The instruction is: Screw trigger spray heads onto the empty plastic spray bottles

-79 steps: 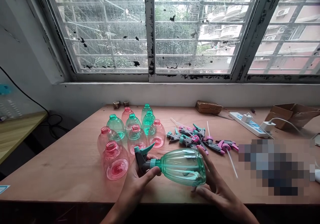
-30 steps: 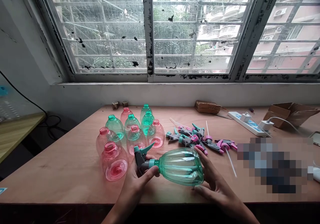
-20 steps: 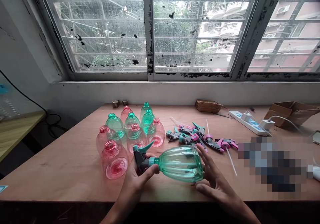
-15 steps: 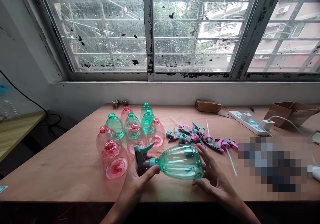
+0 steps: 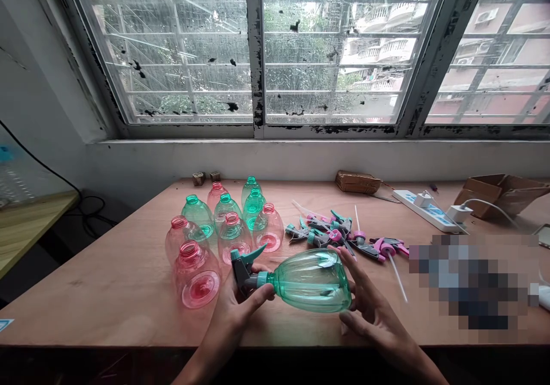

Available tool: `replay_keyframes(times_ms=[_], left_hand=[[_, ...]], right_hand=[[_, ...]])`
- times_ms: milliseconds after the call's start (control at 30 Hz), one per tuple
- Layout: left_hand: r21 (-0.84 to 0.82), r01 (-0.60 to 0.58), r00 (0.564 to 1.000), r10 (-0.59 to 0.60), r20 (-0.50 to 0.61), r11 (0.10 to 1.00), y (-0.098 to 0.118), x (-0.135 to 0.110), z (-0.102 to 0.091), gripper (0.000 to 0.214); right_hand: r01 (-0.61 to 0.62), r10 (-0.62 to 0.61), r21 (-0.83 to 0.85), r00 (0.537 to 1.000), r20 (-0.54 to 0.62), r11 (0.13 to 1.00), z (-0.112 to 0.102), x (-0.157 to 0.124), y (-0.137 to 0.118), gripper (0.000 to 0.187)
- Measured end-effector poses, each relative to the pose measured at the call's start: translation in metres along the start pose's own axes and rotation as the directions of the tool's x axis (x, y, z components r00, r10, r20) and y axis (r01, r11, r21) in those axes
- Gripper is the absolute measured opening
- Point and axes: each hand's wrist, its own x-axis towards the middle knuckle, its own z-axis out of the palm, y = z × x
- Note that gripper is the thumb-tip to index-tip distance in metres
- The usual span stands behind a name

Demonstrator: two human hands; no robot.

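Note:
A clear green spray bottle [image 5: 311, 280] lies sideways above the table's front edge. Its teal and grey trigger head [image 5: 243, 266] points left. My left hand [image 5: 237, 305] is closed round the bottle's neck and the trigger head. My right hand [image 5: 366, 305] cups the bottle's base, fingers spread against it. Behind the left hand stands a cluster of pink and green bottles [image 5: 223, 230] without heads. Loose pink and teal trigger heads [image 5: 339, 237] with white tubes lie in a pile just beyond the right hand.
The wooden table [image 5: 107, 293] runs under a barred window. A white power strip [image 5: 427, 210] with a charger, a cardboard box [image 5: 501, 193] and a brown block [image 5: 358, 183] sit at the back right. A blurred patch covers the right front.
The bottle has turned slightly between my hands and my right fingers have shifted on its base. The view has tilted a little. The other bottles and heads have stayed put.

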Motion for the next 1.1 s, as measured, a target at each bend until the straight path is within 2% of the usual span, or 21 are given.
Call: replay_keyframes(times_ms=[133,367,533,633,767,933,1100], left_hand=[[0.017,0.001,1.000,-0.001,-0.002,1.000,0.001,0.000,0.001,0.036],[-0.020,-0.005,0.999,0.004,-0.044,1.000,0.007,-0.002,0.005,0.034],[-0.035,0.001,0.998,-0.003,-0.067,0.999,0.008,-0.002,0.007,0.034],[-0.048,0.000,0.998,-0.003,-0.060,0.999,0.007,-0.001,0.006,0.033],[-0.049,-0.005,0.999,0.003,-0.047,0.999,0.005,0.000,0.005,0.033],[-0.030,-0.013,1.000,0.013,-0.024,0.999,0.002,0.001,0.002,0.031],[-0.037,-0.002,1.000,0.001,-0.014,0.999,0.002,0.000,0.001,0.032]], right_hand=[[0.007,-0.007,0.000,1.000,-0.026,1.000,-0.002,0.002,0.005,0.084],[-0.085,0.084,0.021,0.996,0.041,0.996,-0.002,0.001,0.003,0.094],[-0.080,0.080,0.014,0.996,0.046,0.997,-0.001,-0.002,0.000,0.089],[-0.114,0.112,0.069,0.993,0.032,0.991,-0.001,0.000,0.003,0.093],[-0.179,0.172,0.149,0.983,0.059,0.973,-0.001,0.002,0.004,0.089],[-0.144,0.128,0.144,0.985,0.116,0.979,0.002,-0.001,-0.003,0.092],[-0.145,0.133,0.104,0.985,0.110,0.984,0.003,-0.001,-0.004,0.092]])
